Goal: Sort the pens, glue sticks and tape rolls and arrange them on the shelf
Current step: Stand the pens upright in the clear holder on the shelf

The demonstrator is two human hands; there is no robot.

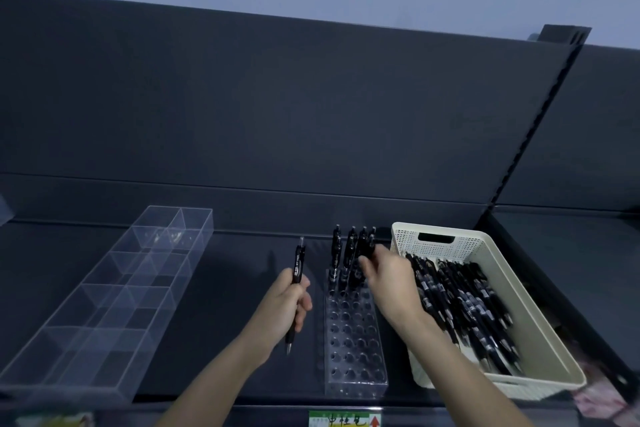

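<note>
My left hand grips a black pen upright, tip down, just left of a clear pen rack full of round holes. Several black pens stand in the rack's far rows. My right hand reaches over those rows, its fingers closed on the top of a black pen standing in the rack. To the right, a cream plastic basket holds a heap of black pens. No glue sticks or tape rolls are in sight.
A clear divided organiser tray with several bare compartments lies on the dark shelf at the left. The dark back panel rises behind. A green and white price label sits on the shelf's front edge. Something pink shows at the bottom right.
</note>
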